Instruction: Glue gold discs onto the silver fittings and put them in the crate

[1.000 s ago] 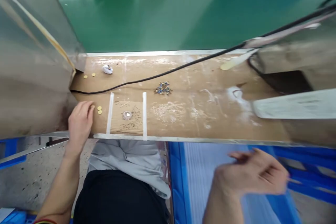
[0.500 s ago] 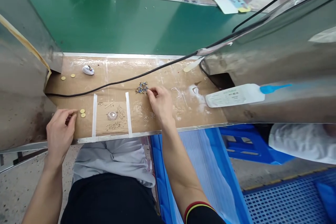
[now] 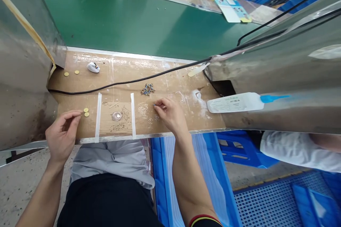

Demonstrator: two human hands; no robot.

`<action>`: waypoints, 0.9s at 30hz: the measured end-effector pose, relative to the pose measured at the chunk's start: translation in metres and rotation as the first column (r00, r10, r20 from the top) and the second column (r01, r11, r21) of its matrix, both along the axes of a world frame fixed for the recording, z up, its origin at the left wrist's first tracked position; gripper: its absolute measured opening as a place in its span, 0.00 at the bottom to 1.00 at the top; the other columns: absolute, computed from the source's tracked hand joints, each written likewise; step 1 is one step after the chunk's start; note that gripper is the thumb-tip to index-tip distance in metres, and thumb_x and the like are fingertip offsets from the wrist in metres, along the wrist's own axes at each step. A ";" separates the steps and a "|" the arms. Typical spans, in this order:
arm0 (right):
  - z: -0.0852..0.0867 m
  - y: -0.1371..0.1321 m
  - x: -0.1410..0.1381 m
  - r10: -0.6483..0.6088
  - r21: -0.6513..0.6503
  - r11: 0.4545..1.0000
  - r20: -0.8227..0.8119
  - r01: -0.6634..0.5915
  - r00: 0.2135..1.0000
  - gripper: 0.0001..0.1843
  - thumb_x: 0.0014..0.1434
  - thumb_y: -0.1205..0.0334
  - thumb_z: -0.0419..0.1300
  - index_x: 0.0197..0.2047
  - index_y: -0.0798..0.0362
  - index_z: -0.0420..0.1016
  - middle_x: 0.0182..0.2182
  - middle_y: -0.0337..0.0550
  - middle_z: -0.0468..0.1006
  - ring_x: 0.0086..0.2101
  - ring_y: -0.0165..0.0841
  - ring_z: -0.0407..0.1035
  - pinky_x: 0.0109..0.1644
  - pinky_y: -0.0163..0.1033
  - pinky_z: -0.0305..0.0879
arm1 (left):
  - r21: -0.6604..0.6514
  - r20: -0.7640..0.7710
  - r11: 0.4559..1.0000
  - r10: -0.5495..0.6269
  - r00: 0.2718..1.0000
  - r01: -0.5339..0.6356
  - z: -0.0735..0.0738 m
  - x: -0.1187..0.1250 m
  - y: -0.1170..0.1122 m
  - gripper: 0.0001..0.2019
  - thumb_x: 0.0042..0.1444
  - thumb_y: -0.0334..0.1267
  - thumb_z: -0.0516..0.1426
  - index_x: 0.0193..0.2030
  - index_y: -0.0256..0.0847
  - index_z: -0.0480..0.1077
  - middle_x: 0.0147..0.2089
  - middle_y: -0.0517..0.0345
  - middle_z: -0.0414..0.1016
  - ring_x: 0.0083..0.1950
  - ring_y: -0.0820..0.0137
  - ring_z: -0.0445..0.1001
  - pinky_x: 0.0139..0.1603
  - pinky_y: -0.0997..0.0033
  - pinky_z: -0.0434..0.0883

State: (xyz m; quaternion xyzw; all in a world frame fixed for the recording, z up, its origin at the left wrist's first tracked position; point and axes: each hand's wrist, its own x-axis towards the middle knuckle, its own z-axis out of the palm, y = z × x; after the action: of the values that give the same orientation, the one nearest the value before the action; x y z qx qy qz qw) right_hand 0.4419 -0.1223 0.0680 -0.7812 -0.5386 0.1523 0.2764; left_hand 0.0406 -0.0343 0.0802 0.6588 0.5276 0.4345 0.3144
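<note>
Head camera: right hand pinches a tiny metal piece above taped corrugated cardboard; left hand curls just beside two round brass discs, its grip unclear.

We see a bright, evenly lit scene, with light seeming to fall from overhead and only soft, faint shadows. Glare streaks the steel panel, and pale bands of sheen cross the green belt. The wide lens bends straight edges near the corners, and the tiny parts lack crisp detail.
</note>
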 end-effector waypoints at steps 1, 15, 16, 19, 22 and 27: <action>0.001 -0.003 -0.003 -0.016 0.011 1.000 -0.044 0.016 0.999 0.07 0.67 0.56 0.64 0.42 0.48 0.83 0.39 0.43 0.86 0.39 0.40 0.79 0.48 0.47 0.74 | -0.062 0.061 0.998 0.003 0.998 0.001 0.004 0.003 -0.006 0.06 0.74 0.42 0.67 0.50 0.44 0.85 0.51 0.54 0.90 0.53 0.61 0.88 0.65 0.57 0.82; -0.004 -0.013 -0.061 0.036 0.211 0.977 -0.045 -0.025 0.998 0.13 0.77 0.54 0.62 0.53 0.43 0.89 0.47 0.46 0.86 0.48 0.44 0.81 0.52 0.51 0.78 | -0.525 0.552 0.748 -0.065 0.831 0.407 -0.002 0.031 -0.046 0.16 0.68 0.50 0.72 0.55 0.42 0.88 0.45 0.50 0.91 0.43 0.63 0.88 0.51 0.62 0.86; -0.005 -0.012 -0.063 0.063 0.201 0.978 -0.015 -0.058 0.998 0.13 0.77 0.55 0.61 0.54 0.43 0.89 0.48 0.46 0.86 0.49 0.44 0.81 0.54 0.52 0.78 | -0.513 0.556 0.751 -0.079 0.827 0.416 -0.003 0.031 -0.045 0.15 0.71 0.50 0.70 0.54 0.42 0.89 0.43 0.51 0.90 0.42 0.65 0.87 0.49 0.64 0.86; -0.012 -0.011 -0.068 0.115 0.187 0.976 0.008 -0.115 0.993 0.12 0.78 0.56 0.61 0.55 0.43 0.87 0.49 0.47 0.87 0.50 0.44 0.82 0.57 0.52 0.80 | -0.491 0.567 0.753 -0.106 0.817 0.438 -0.006 0.032 -0.044 0.14 0.75 0.49 0.67 0.48 0.41 0.88 0.41 0.53 0.88 0.39 0.67 0.84 0.46 0.67 0.83; -0.016 -0.010 -0.075 0.081 0.264 0.962 -0.011 -0.075 0.997 0.11 0.77 0.55 0.63 0.51 0.44 0.88 0.47 0.46 0.88 0.48 0.43 0.83 0.55 0.52 0.81 | -0.501 0.619 0.737 -0.061 0.783 0.453 -0.011 0.034 -0.044 0.13 0.74 0.48 0.67 0.53 0.41 0.88 0.40 0.54 0.88 0.38 0.69 0.83 0.44 0.69 0.82; -0.008 -0.011 -0.095 0.034 0.362 0.932 -0.074 -0.005 0.997 0.11 0.78 0.55 0.64 0.54 0.40 0.90 0.47 0.45 0.87 0.48 0.43 0.83 0.54 0.52 0.81 | -0.510 0.658 0.718 -0.030 0.753 0.474 -0.018 0.038 -0.045 0.16 0.74 0.47 0.68 0.61 0.42 0.86 0.47 0.51 0.90 0.45 0.66 0.87 0.52 0.66 0.84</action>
State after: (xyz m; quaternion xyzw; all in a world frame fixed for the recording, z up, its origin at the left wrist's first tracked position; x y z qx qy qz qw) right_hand 0.3473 -0.1334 0.0605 -0.7050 -0.5538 0.0843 0.4349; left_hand 0.0787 -0.0790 0.0622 0.4012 0.4133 0.3603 0.7338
